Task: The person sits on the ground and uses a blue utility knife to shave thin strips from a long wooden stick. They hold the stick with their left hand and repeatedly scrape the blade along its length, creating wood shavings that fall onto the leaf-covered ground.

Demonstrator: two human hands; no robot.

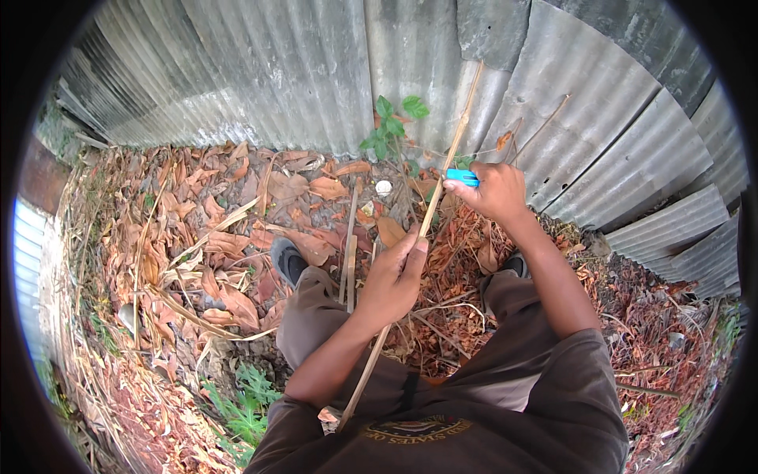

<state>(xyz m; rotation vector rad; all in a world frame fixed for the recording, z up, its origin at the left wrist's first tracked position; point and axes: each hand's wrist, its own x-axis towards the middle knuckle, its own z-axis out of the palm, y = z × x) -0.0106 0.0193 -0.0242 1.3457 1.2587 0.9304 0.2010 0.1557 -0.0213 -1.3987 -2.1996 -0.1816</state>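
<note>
A long, thin bamboo stick (455, 138) runs slantwise from near my lap up toward the metal sheets. My left hand (392, 280) is closed around its middle, with the thumb and fingers wrapped on it. Higher up, my right hand (499, 189) grips a small bright blue tool (463, 177), whose end meets the side of the stick. Any blade on the tool is too small or hidden to make out. The stick's lower end passes beneath my left forearm and reaches my shirt.
Grey corrugated metal sheets (308, 79) stand in front, and more lean at the right. Dry leaves (237, 304) cover the ground. Narrow wooden strips (350, 245) lie between my feet, near a white round object (384, 188). Green plants grow by the fence (387, 130) and lower left (249, 403).
</note>
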